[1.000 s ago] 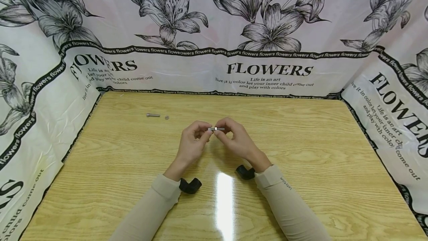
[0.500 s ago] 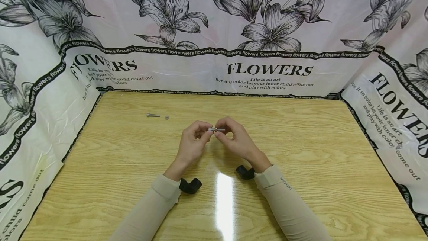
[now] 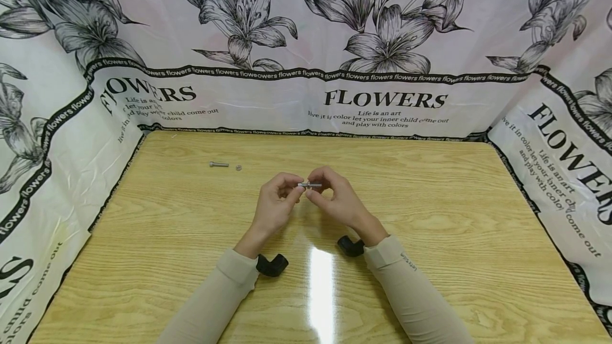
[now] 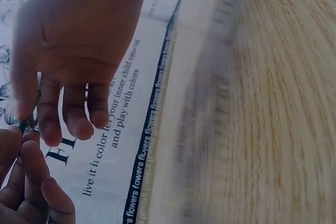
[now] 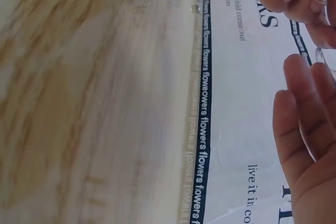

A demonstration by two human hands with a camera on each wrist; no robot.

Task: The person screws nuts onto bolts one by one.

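Between left hand (image 3: 275, 201) and right hand (image 3: 342, 198) stretches a bolt (image 3: 313, 185).

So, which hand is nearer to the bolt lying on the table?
Left. The left hand sits to the right of the bolt; the right hand is farther right, past the left one.

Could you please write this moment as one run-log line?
left hand: pinches one end of held bolt | right hand: pinches farther along it | table: loose bolt, small nut beside it
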